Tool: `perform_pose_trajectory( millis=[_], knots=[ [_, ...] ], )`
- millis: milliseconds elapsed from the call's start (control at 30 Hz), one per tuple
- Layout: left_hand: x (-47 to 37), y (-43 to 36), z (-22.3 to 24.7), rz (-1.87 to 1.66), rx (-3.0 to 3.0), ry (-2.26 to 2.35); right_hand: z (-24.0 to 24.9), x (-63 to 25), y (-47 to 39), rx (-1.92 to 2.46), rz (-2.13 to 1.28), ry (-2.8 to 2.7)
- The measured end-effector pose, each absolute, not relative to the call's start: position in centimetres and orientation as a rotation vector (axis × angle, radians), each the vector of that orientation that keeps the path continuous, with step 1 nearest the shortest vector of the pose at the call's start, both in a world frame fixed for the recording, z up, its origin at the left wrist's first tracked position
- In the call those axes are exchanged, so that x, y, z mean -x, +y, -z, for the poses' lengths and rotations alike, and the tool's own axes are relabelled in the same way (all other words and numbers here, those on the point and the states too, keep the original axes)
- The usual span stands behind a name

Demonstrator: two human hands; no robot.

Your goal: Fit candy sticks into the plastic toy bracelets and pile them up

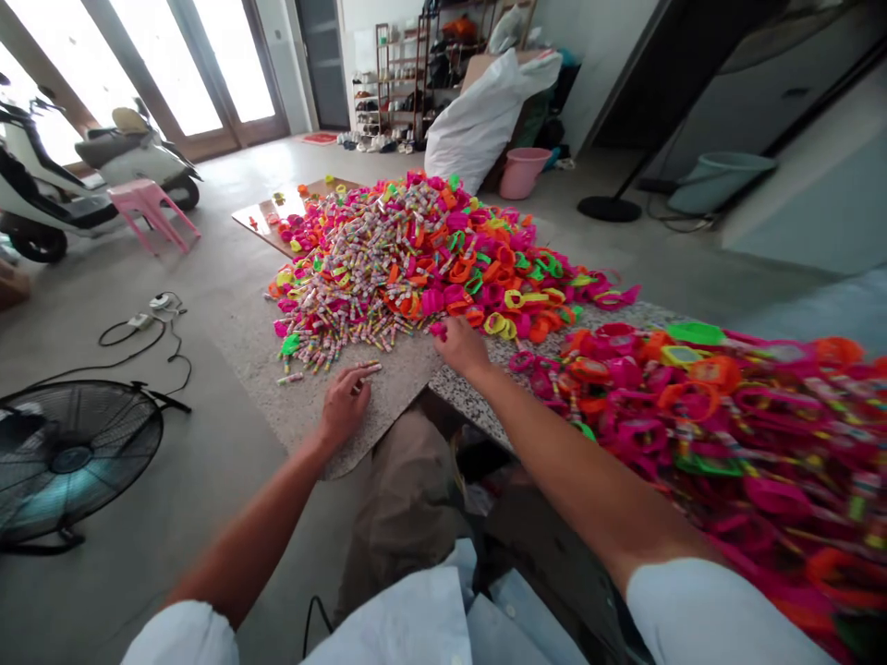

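Here, a person's left hand (345,404) pinches a slim printed tube (374,368) at its fingertips, low over a speckled slab (406,369). To its right and slightly farther forward, the right hand (463,348) pinches a small pink piece (438,329) between thumb and fingers; its exact form is too small to tell. Just ahead of both hands rises a broad heap: printed tubes (374,231) bank up beyond the left, while toy watches (495,272) in pink, orange, yellow and green spread beyond and to the right of the right. A loose tube (291,378) lies near the left hand, on its left side. Right of the right forearm, a second heap (693,397) mixes watches with tubes. Well off to the left hand's left stands a black fan (72,458), with a pink stool (142,194) farther forward. Past the main heap, ahead of the right hand, are a white sack (478,125) and a pink bucket (523,175).
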State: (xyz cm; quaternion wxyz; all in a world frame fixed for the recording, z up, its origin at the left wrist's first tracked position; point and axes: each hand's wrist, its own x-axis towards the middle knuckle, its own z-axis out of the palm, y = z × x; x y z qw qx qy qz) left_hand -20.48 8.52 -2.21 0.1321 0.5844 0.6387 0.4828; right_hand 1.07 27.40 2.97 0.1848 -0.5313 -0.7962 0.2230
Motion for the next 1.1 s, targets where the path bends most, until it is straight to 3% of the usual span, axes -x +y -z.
perform_pose_trajectory(
  millis=[233, 300, 367, 500, 567, 833, 1100],
  knots=[
    [17.8, 8.1, 0.1, -1.543, -1.114, 1.374, -3.4, 3.0, 19.5, 0.662, -1.587, -2.129],
    [18.6, 7.4, -0.3, -1.576, -1.047, 1.355, -3.3, 3.7, 18.8, 0.552, -1.715, -2.094],
    [19.7, 6.2, -0.5, -1.614, -0.965, 1.369, -3.0, 4.5, 18.9, 0.577, -1.619, -2.226],
    [21.8, 3.5, -0.5, -1.633, -0.792, 1.395, -2.2, 6.8, 20.1, 0.885, -0.882, -2.56],
    [22.4, 2.4, -0.5, -1.623, -0.728, 1.38, -1.6, 8.0, 20.5, 0.962, -0.69, -2.618],
    [22.1, 0.6, -1.3, -1.582, -0.849, 1.372, -1.1, 9.6, 19.5, 0.925, -0.437, -2.857],
    [21.0, 0.9, -1.0, -1.58, -0.978, 1.402, -0.8, 9.3, 18.9, 1.04, -0.431, -2.858]
  ],
)
